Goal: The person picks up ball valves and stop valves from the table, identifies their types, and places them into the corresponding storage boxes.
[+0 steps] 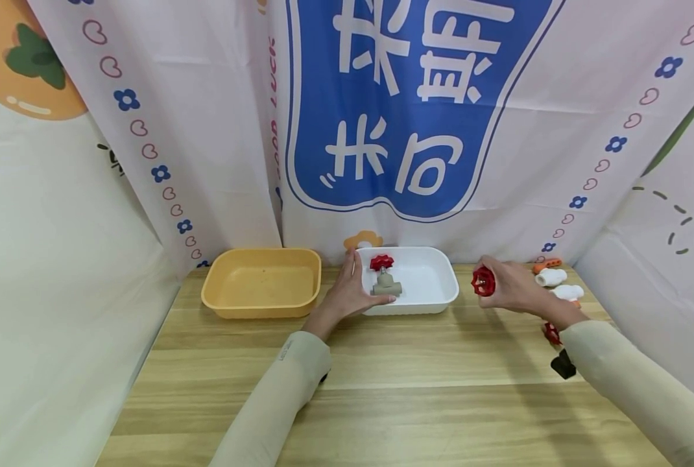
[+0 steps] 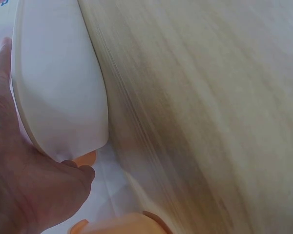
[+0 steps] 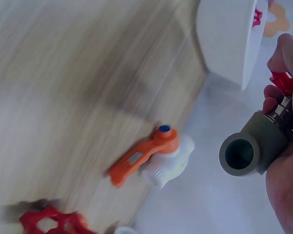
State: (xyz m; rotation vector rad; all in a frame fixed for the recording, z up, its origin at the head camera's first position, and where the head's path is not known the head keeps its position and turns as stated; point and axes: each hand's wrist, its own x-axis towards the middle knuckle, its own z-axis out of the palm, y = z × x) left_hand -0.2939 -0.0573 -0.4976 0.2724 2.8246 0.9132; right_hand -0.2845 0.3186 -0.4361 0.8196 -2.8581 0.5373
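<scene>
At the back of the table is a white tray (image 1: 425,279) holding a valve (image 1: 386,288) with a red handwheel and a grey-beige body. My left hand (image 1: 344,292) grips the tray's left end, thumb at the front rim and fingers toward the back. Right of the tray, above the table, my right hand (image 1: 510,288) holds a second valve (image 3: 263,141) by its red handwheel. The right wrist view shows this valve's metal stem and grey-green body, one round pipe opening toward the camera; the hand covers part of it.
A yellow tray (image 1: 259,310) stands to the left of the white one. Along the table's right edge lie white valves (image 1: 551,277) with orange handles, and another red handwheel (image 1: 551,333) partly behind the right forearm. A printed curtain (image 1: 230,162) hangs behind the table.
</scene>
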